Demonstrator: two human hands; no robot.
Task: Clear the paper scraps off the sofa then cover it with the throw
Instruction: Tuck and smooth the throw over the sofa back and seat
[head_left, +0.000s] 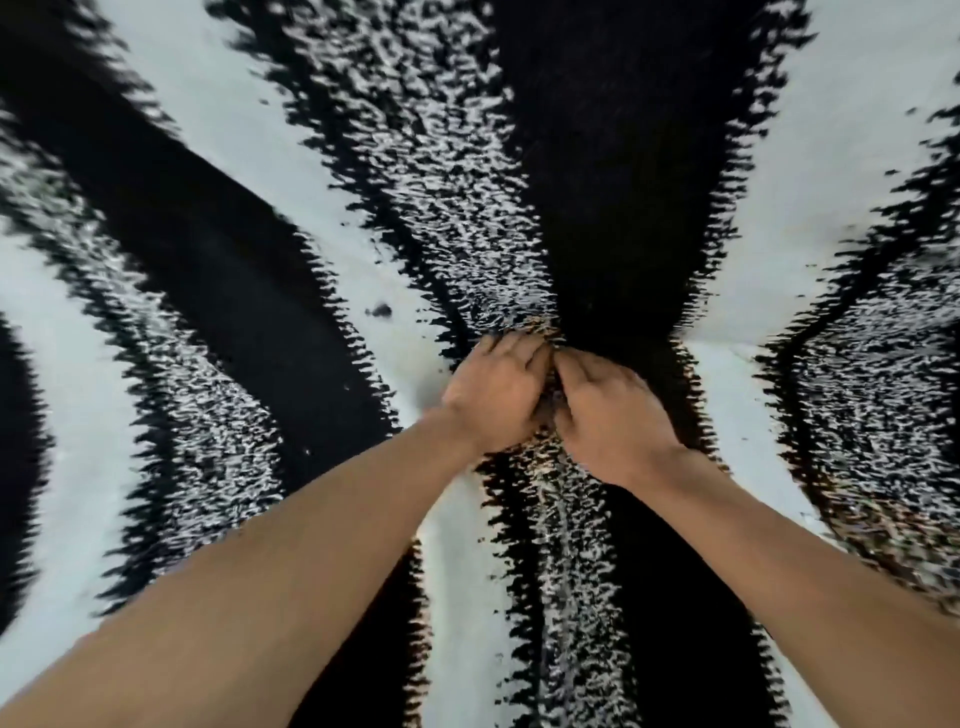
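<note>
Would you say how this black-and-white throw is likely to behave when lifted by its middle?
Probably floppy: the throw puckers into folds where the left hand and right hand bunch it. Its fuzzy pile likely resists slipping.

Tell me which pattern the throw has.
The throw has black and white stripes with speckled bands, seen in the head view.

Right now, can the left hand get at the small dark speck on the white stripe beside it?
Probably yes. The dark speck lies uncovered on the throw, close to the left hand, nothing between them; the hand must first release the fabric it grips.
</note>
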